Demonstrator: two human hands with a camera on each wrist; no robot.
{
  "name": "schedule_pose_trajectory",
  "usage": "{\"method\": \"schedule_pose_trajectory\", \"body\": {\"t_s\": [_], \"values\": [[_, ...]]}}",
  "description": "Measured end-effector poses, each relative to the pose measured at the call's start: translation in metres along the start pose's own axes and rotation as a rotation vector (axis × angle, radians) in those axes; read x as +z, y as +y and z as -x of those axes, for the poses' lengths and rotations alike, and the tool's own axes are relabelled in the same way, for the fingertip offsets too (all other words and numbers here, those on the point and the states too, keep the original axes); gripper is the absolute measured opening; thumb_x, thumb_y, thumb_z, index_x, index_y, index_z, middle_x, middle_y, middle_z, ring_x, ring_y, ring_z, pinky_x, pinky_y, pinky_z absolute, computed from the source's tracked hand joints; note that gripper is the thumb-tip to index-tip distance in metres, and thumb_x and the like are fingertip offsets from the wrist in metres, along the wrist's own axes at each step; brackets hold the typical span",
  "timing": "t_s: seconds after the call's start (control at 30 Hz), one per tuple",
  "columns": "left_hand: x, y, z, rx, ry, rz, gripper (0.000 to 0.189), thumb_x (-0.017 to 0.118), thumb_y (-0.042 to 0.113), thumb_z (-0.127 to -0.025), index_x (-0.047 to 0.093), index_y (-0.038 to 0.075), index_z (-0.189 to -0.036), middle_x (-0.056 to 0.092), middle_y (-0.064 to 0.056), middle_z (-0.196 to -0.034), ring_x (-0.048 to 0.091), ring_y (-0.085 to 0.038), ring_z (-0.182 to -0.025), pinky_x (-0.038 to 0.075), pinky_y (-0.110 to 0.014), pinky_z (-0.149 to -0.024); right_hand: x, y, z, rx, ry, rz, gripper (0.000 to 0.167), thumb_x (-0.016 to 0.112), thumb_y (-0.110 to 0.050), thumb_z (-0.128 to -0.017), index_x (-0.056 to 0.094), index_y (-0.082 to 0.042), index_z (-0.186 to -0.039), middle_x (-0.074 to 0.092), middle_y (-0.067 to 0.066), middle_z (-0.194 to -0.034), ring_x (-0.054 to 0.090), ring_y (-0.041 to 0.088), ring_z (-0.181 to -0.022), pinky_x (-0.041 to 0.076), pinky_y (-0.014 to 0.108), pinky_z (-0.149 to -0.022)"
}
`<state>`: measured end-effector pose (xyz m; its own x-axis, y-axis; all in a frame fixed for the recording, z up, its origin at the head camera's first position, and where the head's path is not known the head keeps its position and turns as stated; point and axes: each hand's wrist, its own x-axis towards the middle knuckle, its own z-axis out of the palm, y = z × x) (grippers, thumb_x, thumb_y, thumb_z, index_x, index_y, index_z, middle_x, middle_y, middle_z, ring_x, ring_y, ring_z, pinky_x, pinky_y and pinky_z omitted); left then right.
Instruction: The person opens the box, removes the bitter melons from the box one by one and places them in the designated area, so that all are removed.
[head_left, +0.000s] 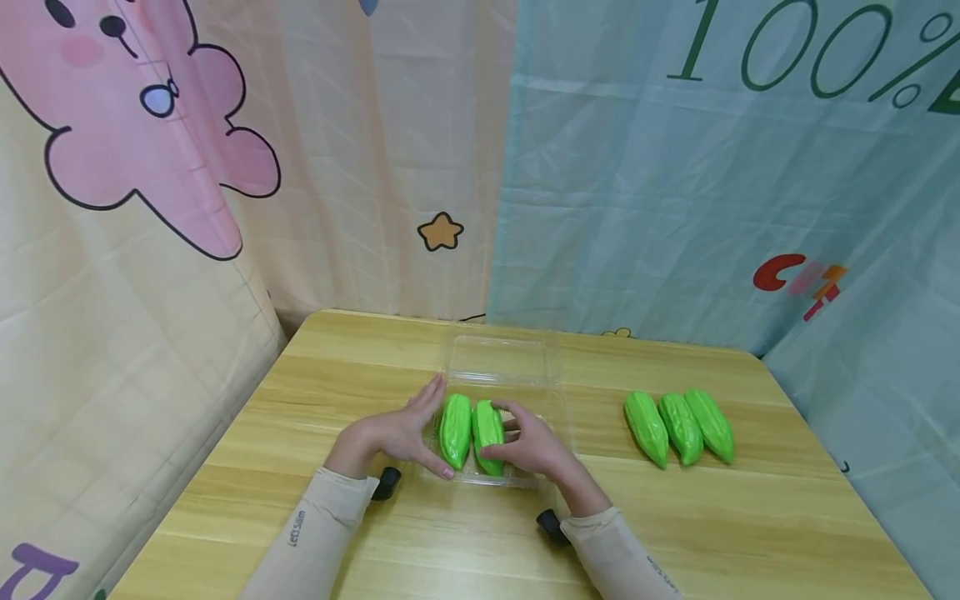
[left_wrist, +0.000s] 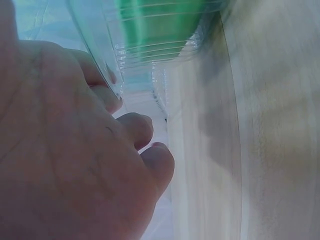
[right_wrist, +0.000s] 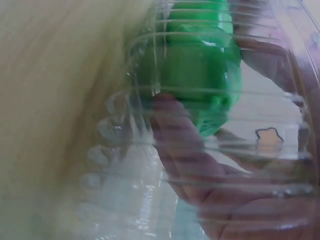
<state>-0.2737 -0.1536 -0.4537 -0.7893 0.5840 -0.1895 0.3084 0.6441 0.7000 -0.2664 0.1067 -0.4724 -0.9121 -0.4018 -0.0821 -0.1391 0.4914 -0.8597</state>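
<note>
An open clear plastic clamshell box [head_left: 553,410] lies on the table with its lid [head_left: 501,360] folded back. Inside, at the left, lies one green ribbed star fruit [head_left: 455,432]. Beside it my right hand [head_left: 531,443] pinches a second star fruit [head_left: 487,427] between thumb and fingers; through the box wall in the right wrist view, a fingertip [right_wrist: 165,102] touches the green fruit [right_wrist: 192,65]. My left hand [head_left: 405,429] rests at the box's left side, thumb and fingers spread. The left wrist view shows its fingers [left_wrist: 135,129] near the plastic edge.
To the right on the wooden table [head_left: 772,500] lie three more star fruits [head_left: 681,427] side by side. Printed curtains [head_left: 360,183] hang behind the table and along both sides. A dark wrist device [head_left: 552,527] sits by each sleeve.
</note>
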Motion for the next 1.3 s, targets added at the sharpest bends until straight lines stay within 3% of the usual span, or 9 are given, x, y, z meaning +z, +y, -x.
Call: {"method": "schedule_pose_trajectory", "body": {"t_s": [0.5, 0.87, 1.3], "values": [[0.001, -0.001, 0.0, 0.005, 0.008, -0.015, 0.146, 0.092, 0.049, -0.067, -0.012, 0.007, -0.16, -0.022, -0.012, -0.165, -0.015, -0.036, -0.149, 0.005, -0.059, -0.118, -0.022, -0.015, 0.011, 0.013, 0.003, -0.068, 0.085, 0.088, -0.021, -0.079, 0.043, -0.014, -0.152, 0.058, 0.024, -0.132, 0.066, 0.036, -0.105, 0.057, 0.045, -0.081], [0.0, -0.002, -0.001, 0.014, 0.004, -0.003, 0.147, 0.093, 0.048, -0.067, -0.014, 0.006, -0.159, -0.025, -0.008, -0.163, -0.016, -0.036, -0.149, 0.005, -0.06, -0.118, -0.052, -0.016, 0.02, -0.034, 0.013, -0.17, 0.084, 0.086, -0.017, -0.082, 0.041, -0.017, -0.153, 0.052, 0.026, -0.139, 0.065, 0.036, -0.11, 0.056, 0.046, -0.085], [0.001, 0.0, 0.0, 0.007, 0.012, 0.015, 0.148, 0.094, 0.046, -0.066, -0.013, 0.007, -0.159, -0.023, -0.012, -0.164, -0.015, -0.04, -0.148, 0.004, -0.062, -0.117, -0.091, -0.01, 0.033, -0.056, 0.033, -0.231, 0.086, 0.084, -0.014, -0.084, 0.036, -0.018, -0.156, 0.045, 0.028, -0.145, 0.064, 0.037, -0.113, 0.054, 0.047, -0.089]]}}
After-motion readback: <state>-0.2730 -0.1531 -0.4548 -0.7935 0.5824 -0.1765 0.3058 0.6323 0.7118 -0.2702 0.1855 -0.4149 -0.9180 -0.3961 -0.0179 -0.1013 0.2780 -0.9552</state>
